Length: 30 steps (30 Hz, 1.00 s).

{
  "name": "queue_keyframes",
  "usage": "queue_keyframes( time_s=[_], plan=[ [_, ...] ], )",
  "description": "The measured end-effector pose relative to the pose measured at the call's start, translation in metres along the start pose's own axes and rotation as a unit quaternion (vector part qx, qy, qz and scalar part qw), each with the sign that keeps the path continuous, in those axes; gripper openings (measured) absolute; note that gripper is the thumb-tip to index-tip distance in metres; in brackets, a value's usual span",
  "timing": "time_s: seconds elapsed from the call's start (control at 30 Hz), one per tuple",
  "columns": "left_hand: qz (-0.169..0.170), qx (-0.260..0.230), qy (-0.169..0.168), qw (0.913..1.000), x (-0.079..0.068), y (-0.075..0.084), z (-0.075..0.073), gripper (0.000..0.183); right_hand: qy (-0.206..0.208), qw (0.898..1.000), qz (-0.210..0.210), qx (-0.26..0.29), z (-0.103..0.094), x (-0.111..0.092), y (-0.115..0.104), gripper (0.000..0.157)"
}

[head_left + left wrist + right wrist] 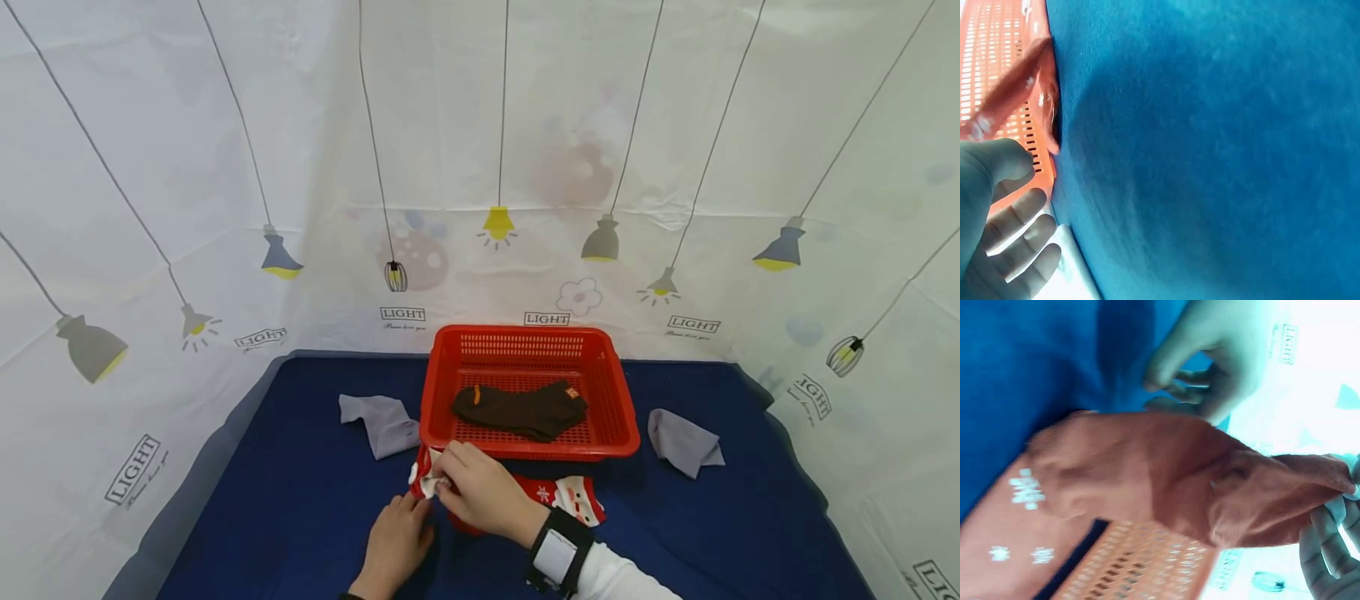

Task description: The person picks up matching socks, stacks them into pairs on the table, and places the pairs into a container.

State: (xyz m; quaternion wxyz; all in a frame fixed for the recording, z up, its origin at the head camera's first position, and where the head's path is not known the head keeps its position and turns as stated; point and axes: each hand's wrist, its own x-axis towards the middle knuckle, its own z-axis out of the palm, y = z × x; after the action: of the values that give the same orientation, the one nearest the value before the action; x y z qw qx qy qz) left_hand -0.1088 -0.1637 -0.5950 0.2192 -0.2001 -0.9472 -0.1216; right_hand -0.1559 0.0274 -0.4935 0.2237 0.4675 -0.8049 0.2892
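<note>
My right hand [483,492] pinches one end of a red and white sock [422,475] by the basket's front left corner. In the right wrist view the fingers of that hand [1332,547] grip the sock's tip, and its red length [1141,475] stretches across the picture. Just below it in the head view is my left hand [397,537]. The left wrist view shows this hand [1007,212] with fingers loosely bent and spread, nothing between them. Another red sock with a white bearded face [577,500] lies on the blue cloth, partly hidden by my right hand and forearm.
A red plastic basket [622,417] stands in the middle, with dark brown socks [521,408] inside. One grey sock [382,423] lies left of the basket, another grey sock [684,442] to its right. A white printed sheet [450,167] rises behind the blue cloth [285,500].
</note>
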Motion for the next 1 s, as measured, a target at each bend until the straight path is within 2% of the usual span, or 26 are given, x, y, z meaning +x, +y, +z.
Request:
queue_keyframes(
  time_s=[0.13,0.23,0.4,0.57,0.83,1.0],
  plan=[
    [0.022,-0.010,0.013,0.9996,0.001,0.006,0.003,0.034,-0.005,1.000,0.023,0.009,0.000,-0.016,0.006,0.024],
    [0.033,-0.029,0.008,0.9990,0.002,0.011,0.005,0.033,-0.013,0.999,0.039,0.016,0.001,-0.028,0.010,0.024],
    [0.025,-0.054,-0.022,0.9980,0.004,0.020,0.008,0.029,-0.020,0.997,0.064,0.025,0.001,-0.048,0.016,0.024],
    [0.012,-0.052,-0.057,0.9969,0.007,0.026,0.009,0.029,-0.023,0.996,0.081,0.031,0.002,-0.066,0.023,0.025],
    [0.025,-0.051,-0.051,0.9971,0.012,0.035,0.013,0.031,-0.028,0.993,0.105,0.035,0.001,-0.090,0.033,0.027],
    [0.026,-0.056,-0.073,0.9954,0.016,0.039,0.013,0.031,-0.037,0.991,0.123,0.040,-0.001,-0.105,0.039,0.027]
  ],
)
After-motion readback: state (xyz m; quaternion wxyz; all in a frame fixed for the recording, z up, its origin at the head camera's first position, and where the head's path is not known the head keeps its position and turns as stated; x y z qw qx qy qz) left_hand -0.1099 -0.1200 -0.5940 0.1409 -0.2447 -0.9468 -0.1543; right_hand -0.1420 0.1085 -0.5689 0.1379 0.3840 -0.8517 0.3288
